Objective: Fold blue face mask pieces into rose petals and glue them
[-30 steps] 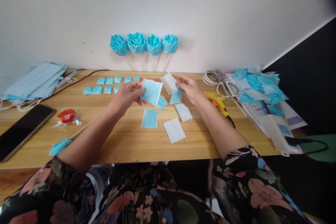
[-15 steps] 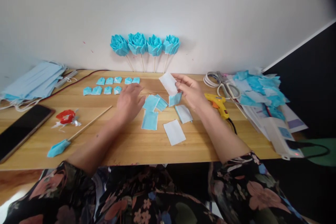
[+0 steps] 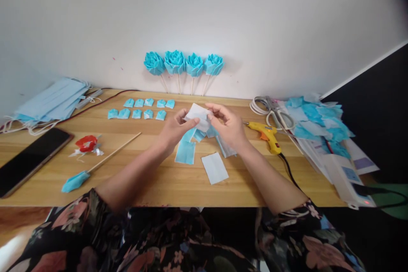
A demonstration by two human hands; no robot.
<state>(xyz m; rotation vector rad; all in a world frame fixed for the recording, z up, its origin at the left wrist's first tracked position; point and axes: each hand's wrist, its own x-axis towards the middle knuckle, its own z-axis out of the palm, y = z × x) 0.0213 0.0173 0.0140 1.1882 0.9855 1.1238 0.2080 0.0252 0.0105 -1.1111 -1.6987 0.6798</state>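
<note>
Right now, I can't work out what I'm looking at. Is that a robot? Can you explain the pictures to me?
There's no robot here, just a person's own two bare hands. One camera, worn on the person's head, takes every picture, looking forward and down.

The left hand and the right hand together hold a small white piece in their fingertips.

On the wooden table you can see folded blue bits in two rows, a phone, a pile of face masks and a yellow glue gun. At the back, four blue flowers on thin sticks lean against the wall.
</note>
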